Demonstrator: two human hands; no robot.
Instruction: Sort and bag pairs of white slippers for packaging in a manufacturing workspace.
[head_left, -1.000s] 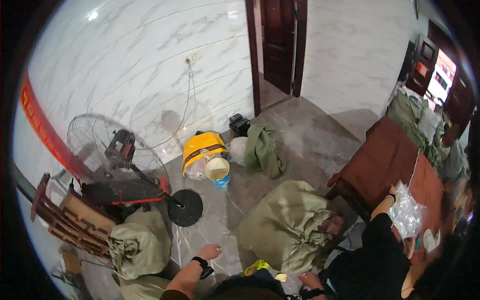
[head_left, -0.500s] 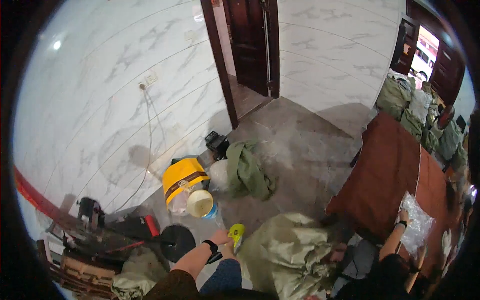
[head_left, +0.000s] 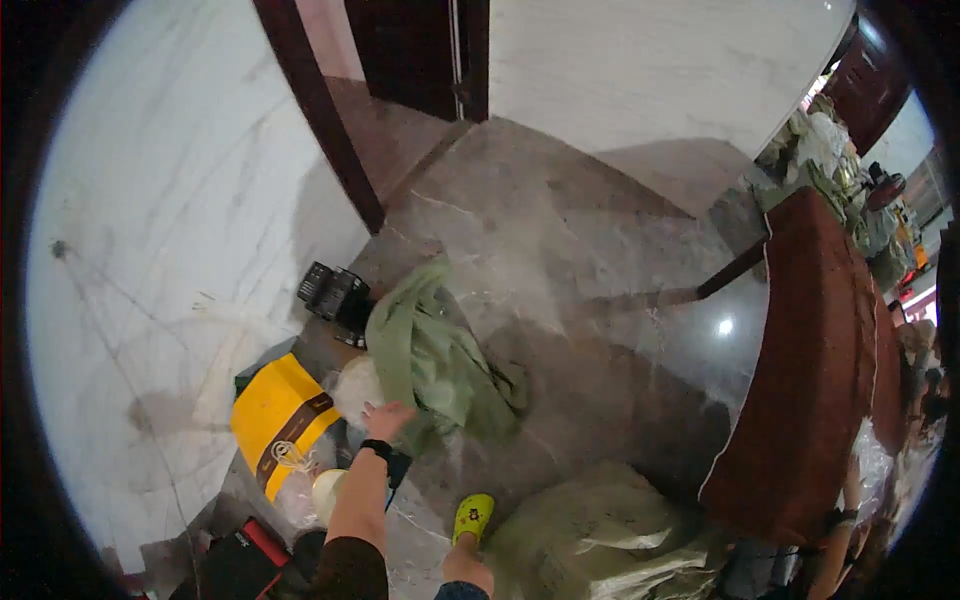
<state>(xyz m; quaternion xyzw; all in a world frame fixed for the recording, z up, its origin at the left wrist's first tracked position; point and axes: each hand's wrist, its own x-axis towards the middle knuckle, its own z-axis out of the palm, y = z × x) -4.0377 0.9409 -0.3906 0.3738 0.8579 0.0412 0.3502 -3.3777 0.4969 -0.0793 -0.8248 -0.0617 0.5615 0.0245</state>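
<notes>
My left hand point(head_left: 388, 420), a dark band round its wrist, is stretched out above the floor with its fingers apart and nothing in them. It is in front of a whitish, translucent bundle point(head_left: 357, 385) and beside the left edge of a crumpled green woven sack point(head_left: 425, 350). Whether the fingertips touch either one I cannot tell. Below and left of the hand are a yellow bag point(head_left: 285, 415) with a brown stripe and a pale tub point(head_left: 327, 490), partly covered by my forearm. My right hand is out of the picture.
My foot in a yellow-green clog point(head_left: 473, 517) is on the floor beside a large pale green sack point(head_left: 600, 535). A black device point(head_left: 338, 300) stands by the wall. At right, another person's arm point(head_left: 835, 550) reaches to clear plastic point(head_left: 870, 475) on a brown-covered table point(head_left: 815, 400).
My left hand has moved from near the clog, forward and left to the green sack, and its fingers have spread. The view has shifted, with the brown-covered table now farther right.
</notes>
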